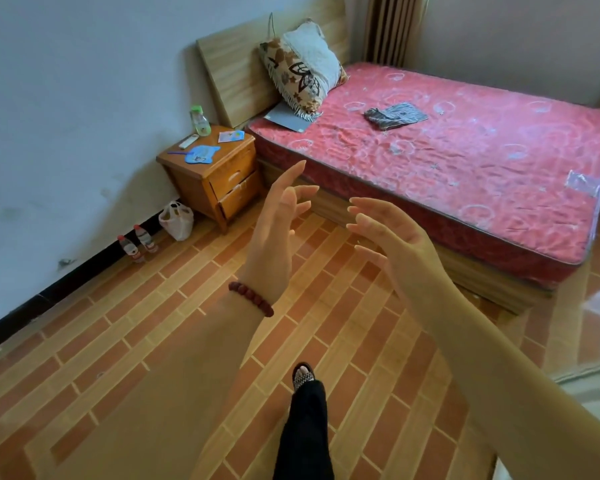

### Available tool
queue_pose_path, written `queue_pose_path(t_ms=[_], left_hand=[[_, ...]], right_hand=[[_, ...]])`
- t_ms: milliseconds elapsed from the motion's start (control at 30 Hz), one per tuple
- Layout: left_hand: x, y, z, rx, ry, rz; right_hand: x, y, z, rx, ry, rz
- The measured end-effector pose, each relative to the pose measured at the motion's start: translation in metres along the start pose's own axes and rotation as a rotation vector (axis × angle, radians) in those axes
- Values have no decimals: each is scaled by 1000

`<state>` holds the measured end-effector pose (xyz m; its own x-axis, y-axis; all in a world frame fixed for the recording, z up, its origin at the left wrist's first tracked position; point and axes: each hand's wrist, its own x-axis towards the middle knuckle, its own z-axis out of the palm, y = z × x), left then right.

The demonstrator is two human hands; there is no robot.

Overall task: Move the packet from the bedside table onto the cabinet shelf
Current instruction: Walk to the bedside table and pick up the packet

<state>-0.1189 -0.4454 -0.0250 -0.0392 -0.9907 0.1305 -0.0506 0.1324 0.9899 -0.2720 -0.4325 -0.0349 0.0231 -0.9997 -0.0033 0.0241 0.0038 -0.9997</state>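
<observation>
Bedroom seen from the head camera. The packet (231,136) lies flat at the right rear corner of the bedside worktop (222,157), near its bed-side edge; its print is coloured, but no writing can be read. Sharing the worktop: a green-capped bottle (200,121) upright at the rear edge, a white remote (188,141) beside it, and a blue fan (200,154) with a blue handle toward the front left corner; marks on the fan are too small to read. The worktop stands against the wall, touching the bed (447,161) on its right. On the floor (153,341) to its left stand a white bag (176,220) and two small bottles (137,243) along the wall. On the bed lie two pillows (303,69) at the headboard, a grey sheet (286,117) beneath them, and a striped cloth (395,115). Left hand (274,237), with a bead bracelet (252,297), and right hand (392,237) are raised over the floor, well apart from the worktop; each grip is spread, fingers loose, empty. Nothing lies between hands and packet.
</observation>
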Motion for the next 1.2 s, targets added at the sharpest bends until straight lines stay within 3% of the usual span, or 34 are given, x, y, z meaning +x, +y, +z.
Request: queue_pose_path(t_ms=[300, 800, 1200], left_hand=[[125, -28, -4, 88, 27, 21], [295, -49, -28, 30, 57, -30], [482, -63, 16, -106, 91, -105]], right_hand=[[126, -1, -4, -40, -18, 10], [304, -3, 3, 6, -72, 0], [491, -2, -44, 23, -82, -10]])
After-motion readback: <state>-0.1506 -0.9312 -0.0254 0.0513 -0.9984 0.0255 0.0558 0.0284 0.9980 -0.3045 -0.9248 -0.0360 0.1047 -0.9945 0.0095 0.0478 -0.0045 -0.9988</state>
